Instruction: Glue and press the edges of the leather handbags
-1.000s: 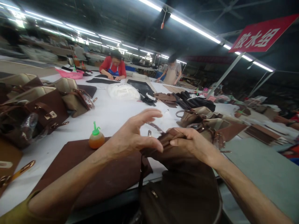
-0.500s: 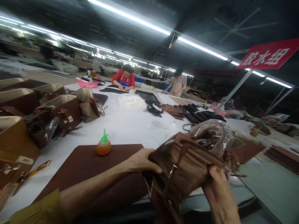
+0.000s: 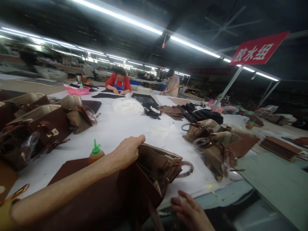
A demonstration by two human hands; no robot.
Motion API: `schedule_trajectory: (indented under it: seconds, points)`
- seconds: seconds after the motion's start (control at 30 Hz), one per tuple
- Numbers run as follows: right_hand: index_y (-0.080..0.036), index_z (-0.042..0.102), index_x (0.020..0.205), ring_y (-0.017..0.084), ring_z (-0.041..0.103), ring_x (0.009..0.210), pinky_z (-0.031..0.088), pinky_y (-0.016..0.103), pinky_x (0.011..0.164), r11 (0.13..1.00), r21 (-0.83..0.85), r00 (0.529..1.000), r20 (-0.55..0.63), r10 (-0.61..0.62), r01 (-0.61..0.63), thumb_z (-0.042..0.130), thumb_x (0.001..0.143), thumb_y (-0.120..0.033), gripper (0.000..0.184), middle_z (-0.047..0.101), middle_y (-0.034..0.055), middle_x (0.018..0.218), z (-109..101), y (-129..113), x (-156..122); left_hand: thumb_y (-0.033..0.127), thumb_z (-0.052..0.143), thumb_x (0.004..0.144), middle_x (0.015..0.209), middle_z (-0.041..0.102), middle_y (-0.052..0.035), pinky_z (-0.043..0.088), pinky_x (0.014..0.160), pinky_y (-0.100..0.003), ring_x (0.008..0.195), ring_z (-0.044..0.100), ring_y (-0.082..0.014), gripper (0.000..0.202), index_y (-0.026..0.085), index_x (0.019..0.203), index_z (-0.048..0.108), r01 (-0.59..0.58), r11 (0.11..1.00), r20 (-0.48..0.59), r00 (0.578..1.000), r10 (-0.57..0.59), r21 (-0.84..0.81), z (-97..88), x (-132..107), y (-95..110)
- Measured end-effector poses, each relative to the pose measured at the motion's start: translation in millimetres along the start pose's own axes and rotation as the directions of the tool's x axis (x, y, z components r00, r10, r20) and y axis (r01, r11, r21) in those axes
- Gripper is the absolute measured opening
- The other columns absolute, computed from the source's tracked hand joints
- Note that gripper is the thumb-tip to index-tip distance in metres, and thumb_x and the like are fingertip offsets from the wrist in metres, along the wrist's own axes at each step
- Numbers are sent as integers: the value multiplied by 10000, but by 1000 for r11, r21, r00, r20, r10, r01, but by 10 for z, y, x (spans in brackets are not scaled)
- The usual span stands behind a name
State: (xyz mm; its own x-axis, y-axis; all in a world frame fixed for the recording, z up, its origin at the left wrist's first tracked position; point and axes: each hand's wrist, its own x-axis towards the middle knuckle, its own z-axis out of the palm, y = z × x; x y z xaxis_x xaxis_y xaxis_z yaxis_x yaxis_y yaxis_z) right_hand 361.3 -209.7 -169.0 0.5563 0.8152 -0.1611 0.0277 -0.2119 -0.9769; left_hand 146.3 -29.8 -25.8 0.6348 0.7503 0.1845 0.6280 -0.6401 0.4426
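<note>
My left hand (image 3: 128,150) grips the top edge of a brown handbag (image 3: 156,163), its thumb and fingers closed over the rim. The bag is tilted, its mouth facing up and right, and a wrapped handle (image 3: 187,169) sticks out on the far side. Below and right of the bag, my right hand (image 3: 189,208) is apart from it, with fingers spread and nothing in them. Just beyond my left forearm stands a glue bottle (image 3: 96,153) with a green nozzle. A flat dark brown panel (image 3: 69,170) lies beneath that arm.
Several brown bags (image 3: 55,118) stand at left, and more bags (image 3: 214,147) at right. A white bundle (image 3: 127,106), dark pieces (image 3: 197,112) and a pink basin (image 3: 77,90) lie farther back. Two people (image 3: 119,81) work across the table. A red sign (image 3: 260,49) hangs at upper right.
My right hand has let go of the bag and dropped below it. My left hand has shifted to its top rim, and the bag has turned and moved left, its mouth now showing.
</note>
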Motion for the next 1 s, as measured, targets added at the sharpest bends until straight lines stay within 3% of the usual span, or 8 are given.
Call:
schedule_trajectory:
  seconds: [0.07, 0.13, 0.3, 0.47, 0.6, 0.7, 0.87, 1.0]
  points:
    - [-171, 576, 1065, 294, 647, 774, 520, 398, 662, 1000, -20, 983, -183, -25, 22, 594, 620, -618, 631, 678, 126, 906, -214, -77, -38, 5, 336, 612, 794, 585, -22, 397, 682, -281, 776, 558, -184, 420, 225, 929, 501, -8, 999, -1, 1000, 8, 49, 61, -40, 24]
    - [-182, 550, 1102, 299, 599, 926, 498, 373, 754, 979, -162, 946, -278, -169, 127, 624, 612, -568, 629, 632, 125, 1057, -389, -279, -43, 2, 328, 630, 896, 603, -40, 410, 743, -303, 860, 566, -195, 482, 229, 1029, 475, -23, 999, 3, 1000, 23, 45, 102, -56, 39]
    - [-285, 415, 1263, 272, 401, 1191, 327, 411, 980, 806, -493, 928, 9, -373, 329, 609, 687, -429, 625, 425, 42, 1340, -323, -871, 25, -37, 336, 592, 1177, 519, -39, 382, 897, -314, 1072, 481, -185, 648, 241, 1169, 430, -251, 965, 49, 968, 248, 77, 58, -55, 68]
    - [-236, 543, 1133, 222, 574, 924, 439, 337, 829, 795, -457, 906, 327, -267, 399, 561, 738, -295, 400, 640, 34, 994, -13, -1123, 78, -6, 421, 597, 1250, 439, -43, 362, 942, -353, 1134, 397, -208, 589, 239, 1132, 450, -412, 896, 162, 908, 387, 165, -19, -64, 178]
    - [-225, 571, 1039, 170, 569, 846, 439, 287, 781, 747, -398, 837, 380, -394, 533, 481, 771, -194, 284, 607, 14, 1009, 51, -1169, 98, 33, 470, 664, 1271, 408, -42, 343, 965, -369, 1165, 359, -221, 416, 233, 1027, 505, -528, 829, 194, 847, 495, 183, 50, 29, 315]
    - [-221, 550, 1057, 152, 565, 827, 439, 271, 764, 754, -372, 829, 387, -404, 542, 463, 775, -163, 300, 602, 4, 990, 33, -1157, 153, 64, 481, 714, 1204, 452, -38, 352, 950, -339, 1124, 383, -205, 268, 211, 929, 544, -587, 790, 173, 809, 562, 176, 149, 113, 412]
    - [-207, 540, 1063, 153, 567, 813, 454, 266, 732, 816, -318, 854, 377, -359, 483, 464, 792, -178, 283, 613, 8, 955, 18, -1113, 225, 92, 448, 768, 903, 537, -34, 414, 782, -296, 884, 452, -179, 153, 183, 826, 556, -536, 823, 158, 843, 514, 187, 263, 149, 488]
    - [-204, 547, 1045, 160, 564, 821, 448, 269, 737, 826, -320, 867, 356, -349, 464, 471, 807, -211, 249, 618, 13, 945, 43, -1134, 202, 73, 419, 773, 869, 534, -36, 409, 762, -294, 836, 449, -171, 149, 169, 791, 532, -502, 842, 125, 865, 486, 198, 296, 138, 466]
